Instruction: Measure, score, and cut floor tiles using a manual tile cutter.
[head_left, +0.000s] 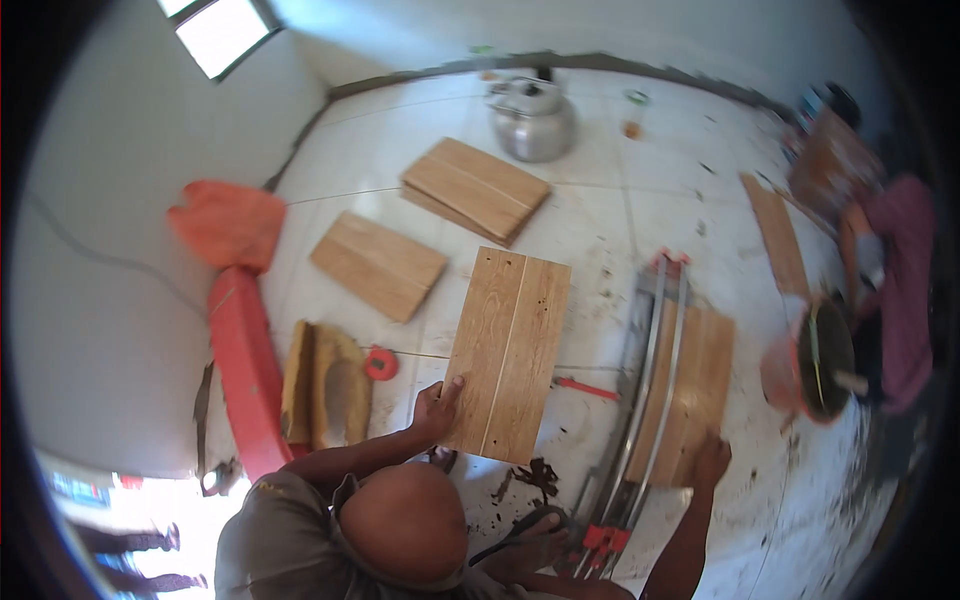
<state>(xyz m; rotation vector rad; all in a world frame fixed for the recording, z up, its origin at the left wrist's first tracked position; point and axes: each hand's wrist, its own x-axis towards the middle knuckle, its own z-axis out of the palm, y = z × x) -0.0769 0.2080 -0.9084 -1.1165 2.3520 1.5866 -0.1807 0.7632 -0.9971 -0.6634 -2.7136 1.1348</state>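
Note:
My left hand (435, 410) grips the left edge of a wood-look tile (508, 350), thumb on its face. This tile has a pale line down its middle and a few dark specks. To the right, a manual tile cutter (655, 365) with two metal rails and red end fittings lies on the floor. Another wood-look tile (705, 385) lies partly beneath the rails. My right hand (712, 460) is closed on that tile's near right corner; its fingertips are partly hidden. A red-handled bar (590, 388) sticks out from the cutter's left side.
Farther off are a tile stack (475, 185), a single tile (378, 262) and a metal kettle (533, 125). A red tape measure (380, 363) lies left, near a long red object (245, 365). At right, another person (900, 290) is beside a bucket (815, 360).

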